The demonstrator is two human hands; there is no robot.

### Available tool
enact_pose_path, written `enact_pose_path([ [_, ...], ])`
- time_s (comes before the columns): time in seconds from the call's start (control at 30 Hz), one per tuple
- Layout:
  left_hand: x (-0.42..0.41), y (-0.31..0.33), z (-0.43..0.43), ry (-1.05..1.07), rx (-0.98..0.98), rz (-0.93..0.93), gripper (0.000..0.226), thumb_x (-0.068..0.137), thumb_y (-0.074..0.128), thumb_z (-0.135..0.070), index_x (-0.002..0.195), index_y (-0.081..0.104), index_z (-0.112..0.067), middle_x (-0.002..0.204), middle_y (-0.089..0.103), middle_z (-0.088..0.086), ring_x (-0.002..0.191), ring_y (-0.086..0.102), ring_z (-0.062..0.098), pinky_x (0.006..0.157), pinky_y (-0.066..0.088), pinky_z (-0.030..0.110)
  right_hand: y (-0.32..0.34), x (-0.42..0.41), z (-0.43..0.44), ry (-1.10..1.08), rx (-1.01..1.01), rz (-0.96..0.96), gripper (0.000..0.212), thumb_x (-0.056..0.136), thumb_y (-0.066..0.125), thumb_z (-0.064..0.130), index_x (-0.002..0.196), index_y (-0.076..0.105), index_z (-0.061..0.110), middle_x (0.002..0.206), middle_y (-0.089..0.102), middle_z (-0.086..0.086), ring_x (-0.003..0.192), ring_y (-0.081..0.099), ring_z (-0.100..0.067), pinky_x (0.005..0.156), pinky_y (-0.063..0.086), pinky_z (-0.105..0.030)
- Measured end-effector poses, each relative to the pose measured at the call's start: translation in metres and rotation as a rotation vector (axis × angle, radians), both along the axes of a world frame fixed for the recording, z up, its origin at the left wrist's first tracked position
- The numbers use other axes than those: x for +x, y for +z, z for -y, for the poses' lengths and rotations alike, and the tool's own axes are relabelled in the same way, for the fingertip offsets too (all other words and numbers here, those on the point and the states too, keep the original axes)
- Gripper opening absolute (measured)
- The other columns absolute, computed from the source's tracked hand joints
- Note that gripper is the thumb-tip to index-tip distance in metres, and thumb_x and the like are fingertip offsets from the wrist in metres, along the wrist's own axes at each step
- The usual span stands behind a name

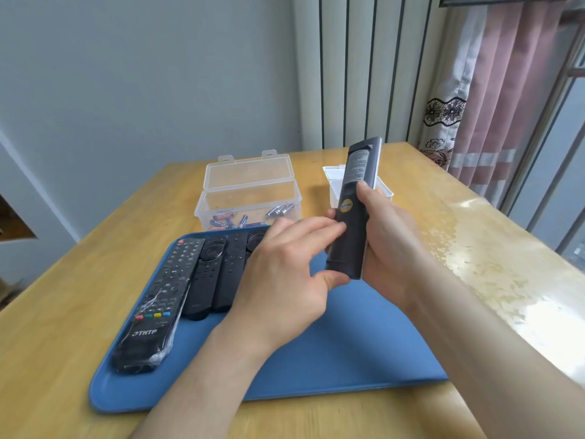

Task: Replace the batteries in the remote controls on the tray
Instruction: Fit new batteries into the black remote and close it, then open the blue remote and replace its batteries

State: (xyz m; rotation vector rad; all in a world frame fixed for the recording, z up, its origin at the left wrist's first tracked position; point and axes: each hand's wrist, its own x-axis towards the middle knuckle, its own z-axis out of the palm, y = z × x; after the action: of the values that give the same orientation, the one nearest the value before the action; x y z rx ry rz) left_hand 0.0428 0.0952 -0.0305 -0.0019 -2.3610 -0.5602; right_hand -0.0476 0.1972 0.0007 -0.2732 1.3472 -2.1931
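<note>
Dark remote: a dark remote (354, 213) is held almost upright above the far right part of the tray, at about 1 o'clock from the tray's middle. Its back is turned toward the camera. A printed label is seen near its top and a round yellow sticker lower down.
Right hand: the right hand (387, 239) is wrapped round the dark remote from the right, with the thumb laid on its back.
Left hand: the left hand (285, 274) is held with fingers almost straight. The fingertips are laid on the remote's lower back and the thumb is set at its bottom end; nothing is clasped.
Tray: a blue tray (332, 359) is laid on a wooden table (63, 312), straight ahead of the person.
Black remotes: four black remotes (207, 274) are laid side by side at 9 to 11 o'clock on the tray. The leftmost is marked THTF and wrapped in clear film. The fourth is mostly hidden by the left hand.
Clear box: a clear box (250, 191) with its lid open is placed just beyond the tray at 12 o'clock. Loose batteries (240, 220) are seen on its floor.
White container: a white container (332, 185) is partly hidden behind the dark remote at 1 o'clock; its contents cannot be told.
</note>
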Motion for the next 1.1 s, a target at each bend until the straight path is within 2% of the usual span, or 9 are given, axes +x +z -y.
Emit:
enact_pose_path([
  [0.1, 0.003, 0.003, -0.005, -0.140, 0.395, 0.214, 0.081, 0.071, 0.080, -0.024, 0.136, 0.038, -0.050, 0.115, 0.060, -0.026, 0.096, 0.057, 0.003, 0.080, 0.052, 0.025, 0.001, 0.005, 0.002, 0.048, 0.097, -0.140, 0.020, 0.101, 0.046, 0.026, 0.109, 0.064, 0.031, 0.076, 0.064, 0.004, 0.064, 0.065, -0.015, 0.067, 0.053, -0.034],
  [0.17, 0.002, 0.003, -0.010, -0.161, 0.491, 0.297, 0.089, 0.072, 0.080, -0.030, 0.141, 0.027, -0.047, 0.114, 0.061, -0.023, 0.094, 0.062, 0.002, 0.083, 0.055, 0.031, 0.001, 0.011, 0.002, 0.137, 0.156, -0.187, 0.030, 0.099, 0.047, 0.015, 0.092, 0.060, 0.041, 0.064, 0.064, 0.010, 0.065, 0.065, -0.013, 0.066, 0.057, -0.037],
  [0.23, 0.001, 0.004, -0.012, -0.141, 0.526, 0.342, 0.085, 0.074, 0.080, -0.030, 0.139, 0.029, -0.047, 0.111, 0.064, -0.021, 0.085, 0.066, 0.001, 0.084, 0.055, 0.035, -0.004, 0.013, 0.004, 0.132, 0.315, -0.349, 0.025, 0.097, 0.049, 0.012, 0.094, 0.059, 0.034, 0.082, 0.069, 0.005, 0.078, 0.068, -0.017, 0.078, 0.060, -0.042],
  [0.33, 0.000, 0.003, -0.009, -0.066, 0.478, 0.390, 0.064, 0.072, 0.077, -0.045, 0.123, 0.039, -0.053, 0.105, 0.067, -0.024, 0.081, 0.066, 0.005, 0.076, 0.052, 0.030, -0.007, 0.002, 0.000, -0.050, 0.805, -0.839, 0.036, 0.091, 0.061, 0.027, 0.126, 0.058, 0.020, 0.107, 0.065, -0.001, 0.103, 0.063, -0.024, 0.088, 0.051, -0.039],
  [0.47, 0.003, 0.000, -0.008, 0.106, 0.077, 0.384, 0.059, 0.074, 0.063, -0.064, 0.123, 0.041, -0.041, 0.109, 0.059, -0.021, 0.100, 0.055, 0.009, 0.084, 0.047, 0.032, -0.010, -0.008, -0.007, -0.244, 1.237, -1.161, 0.039, 0.085, 0.060, 0.043, 0.114, 0.058, 0.017, 0.103, 0.068, -0.003, 0.093, 0.059, -0.027, 0.065, 0.037, -0.033],
  [0.67, 0.004, -0.006, -0.014, 0.076, -0.230, 0.319, 0.078, 0.085, 0.052, -0.062, 0.149, 0.016, -0.035, 0.125, 0.051, -0.017, 0.120, 0.036, 0.009, 0.094, 0.040, 0.028, -0.022, -0.018, -0.007, -0.138, 1.369, -1.193, 0.040, 0.083, 0.056, 0.041, 0.110, 0.052, 0.013, 0.089, 0.057, -0.004, 0.078, 0.048, -0.027, 0.062, 0.032, -0.031],
  [0.93, 0.001, -0.005, -0.019, 0.103, -0.291, 0.410, 0.064, 0.085, 0.052, -0.061, 0.137, 0.037, -0.026, 0.122, 0.056, -0.011, 0.117, 0.045, 0.014, 0.092, 0.038, 0.030, -0.026, -0.028, -0.015, 0.036, 1.521, -1.142, 0.054, 0.087, 0.048, 0.059, 0.125, 0.051, 0.021, 0.129, 0.047, -0.007, 0.119, 0.037, -0.028, 0.095, 0.043, -0.040],
  [1.03, -0.004, -0.008, -0.022, 0.076, -0.255, 0.422, 0.059, 0.087, 0.053, -0.056, 0.134, 0.040, -0.023, 0.120, 0.058, -0.008, 0.114, 0.048, 0.016, 0.090, 0.040, 0.031, -0.026, -0.033, -0.017, 0.112, 1.536, -1.127, 0.050, 0.091, 0.046, 0.051, 0.129, 0.052, 0.019, 0.132, 0.049, -0.007, 0.122, 0.041, -0.030, 0.093, 0.041, -0.038],
  [1.1, -0.007, -0.011, -0.022, 0.030, -0.192, 0.425, 0.064, 0.089, 0.055, -0.049, 0.142, 0.034, -0.022, 0.122, 0.057, -0.006, 0.114, 0.048, 0.018, 0.093, 0.042, 0.032, -0.027, -0.037, -0.016, 0.147, 1.521, -1.146, 0.033, 0.092, 0.045, 0.040, 0.111, 0.057, 0.017, 0.121, 0.055, -0.009, 0.118, 0.045, -0.031, 0.088, 0.042, -0.036],
])
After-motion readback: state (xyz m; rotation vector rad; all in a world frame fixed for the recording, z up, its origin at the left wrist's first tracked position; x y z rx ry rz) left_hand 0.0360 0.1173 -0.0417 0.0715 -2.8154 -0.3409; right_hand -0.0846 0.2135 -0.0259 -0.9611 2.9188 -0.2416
